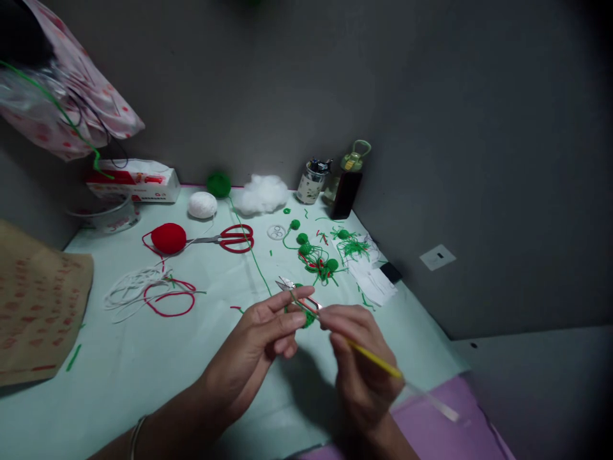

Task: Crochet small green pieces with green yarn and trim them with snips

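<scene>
My left hand (253,335) pinches a small green crochet piece (309,321) between thumb and fingers, its index finger stretched out with green yarn over it. In my right hand (364,351) is a crochet hook (376,361) with a yellow handle, gripped like a pen. The hook's tip meets the work near my left fingertips. A green strand (256,262) runs from my left hand back to a green yarn ball (219,184). Just behind my fingers lies a pair of thread snips (286,283), partly hidden.
Red-handled scissors (234,238), a red yarn ball (168,238) and a white yarn ball (202,205) lie left of centre. Behind are white stuffing (262,195) and a pen cup (310,184). Green crocheted balls (305,248) with loose yarn lie right. A paper bag (43,306) stands left.
</scene>
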A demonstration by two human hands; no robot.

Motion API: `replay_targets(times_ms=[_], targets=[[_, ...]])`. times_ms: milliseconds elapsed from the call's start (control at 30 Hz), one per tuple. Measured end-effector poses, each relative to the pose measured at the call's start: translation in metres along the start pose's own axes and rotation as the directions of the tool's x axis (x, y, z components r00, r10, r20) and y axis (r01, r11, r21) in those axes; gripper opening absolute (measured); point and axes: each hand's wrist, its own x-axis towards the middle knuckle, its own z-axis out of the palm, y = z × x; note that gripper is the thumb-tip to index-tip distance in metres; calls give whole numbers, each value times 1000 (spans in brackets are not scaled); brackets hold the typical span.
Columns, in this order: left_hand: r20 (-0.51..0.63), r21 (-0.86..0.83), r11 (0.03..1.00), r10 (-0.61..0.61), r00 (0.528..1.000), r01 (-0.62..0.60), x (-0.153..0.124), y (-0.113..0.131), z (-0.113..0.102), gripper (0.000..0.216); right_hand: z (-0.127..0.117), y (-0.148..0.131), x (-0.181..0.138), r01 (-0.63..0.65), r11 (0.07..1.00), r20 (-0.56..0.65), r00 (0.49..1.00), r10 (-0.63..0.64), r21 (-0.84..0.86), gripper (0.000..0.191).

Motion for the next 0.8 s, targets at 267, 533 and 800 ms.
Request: replay_targets(times_ms=[267, 533, 800], targets=[[-43, 153, 974, 177, 983, -168, -4, -4, 3, 50, 3, 2, 3, -14, 1000, 43, 999, 14, -10, 27], [36, -20, 1000, -14, 999, 15, -3, -4, 5, 49, 3, 7, 0, 4, 1000, 10, 1000, -4, 1, 35], [39, 10, 1000, 28, 999, -29, -4, -4, 5, 42, 3, 8, -1, -155, 973, 9, 988, 156, 168, 26]])
